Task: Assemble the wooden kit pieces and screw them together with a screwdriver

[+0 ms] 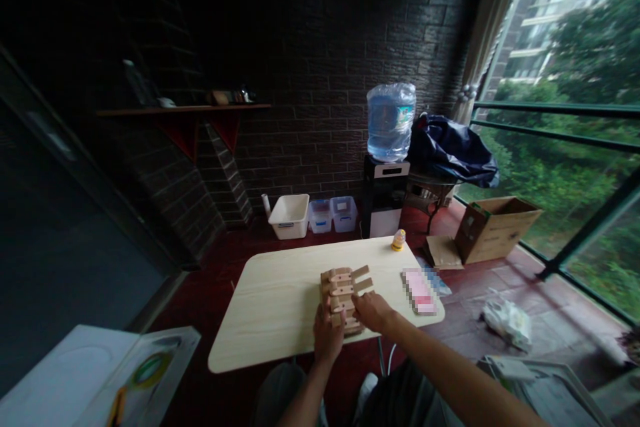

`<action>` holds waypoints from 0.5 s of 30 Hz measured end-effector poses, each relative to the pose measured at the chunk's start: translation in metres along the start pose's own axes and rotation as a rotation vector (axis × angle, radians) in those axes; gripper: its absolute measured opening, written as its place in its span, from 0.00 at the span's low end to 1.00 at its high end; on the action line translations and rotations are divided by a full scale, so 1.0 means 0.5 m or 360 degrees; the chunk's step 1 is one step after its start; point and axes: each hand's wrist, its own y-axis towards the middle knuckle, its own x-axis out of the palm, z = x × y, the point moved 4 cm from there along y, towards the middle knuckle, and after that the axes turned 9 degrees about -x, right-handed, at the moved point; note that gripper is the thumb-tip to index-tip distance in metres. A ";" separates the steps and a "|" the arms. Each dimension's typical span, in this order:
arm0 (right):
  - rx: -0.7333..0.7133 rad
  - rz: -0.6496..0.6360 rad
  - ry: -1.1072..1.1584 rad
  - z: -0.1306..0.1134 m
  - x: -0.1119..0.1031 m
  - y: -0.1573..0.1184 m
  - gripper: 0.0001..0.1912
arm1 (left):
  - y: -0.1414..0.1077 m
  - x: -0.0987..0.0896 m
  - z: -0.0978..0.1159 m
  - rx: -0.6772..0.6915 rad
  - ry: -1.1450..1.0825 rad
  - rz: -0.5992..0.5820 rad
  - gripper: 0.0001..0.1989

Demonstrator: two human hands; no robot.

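Wooden assembly (345, 290) on the table (270, 307), right of mid-length and close to the near edge. Rows of rounded pieces run across its top; two flat strips project from its far right side.

Left hand (329, 333): curled around the near left side, thumb over the top, holding it. Right hand (373, 311): fingers bent in against the right side, touching; whether they pinch a part cannot be told.

Room: the broadest stretch of tabletop runs left to the rounded corners; a shallower stretch lies beyond the assembly, up to the far edge. Near side is tight, the person's legs just below. To the right, a pink item (419, 290), pixelated, lies along the right edge; a small yellow-based object (399, 240) stands at the far right corner.

Writing: the water bottle (390, 123) on the dispenser (385, 203) bears a green-blue label, too small to read. Print on the cardboard box (495, 230), right, is illegible. A pale label shows on the right-hand clear bin (344, 215); no legible text.
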 end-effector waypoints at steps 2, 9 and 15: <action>0.0096 -0.0032 0.0026 0.008 0.006 -0.005 0.18 | -0.003 -0.006 0.008 -0.0027 0.0030 -0.0060 0.28; 0.0035 -0.0097 0.0088 0.006 -0.023 -0.037 0.24 | -0.012 -0.017 0.024 0.0054 0.0104 -0.0202 0.26; -0.0144 -0.0053 -0.0082 -0.019 -0.033 -0.031 0.14 | 0.001 0.002 -0.008 -0.0055 -0.0028 -0.0139 0.31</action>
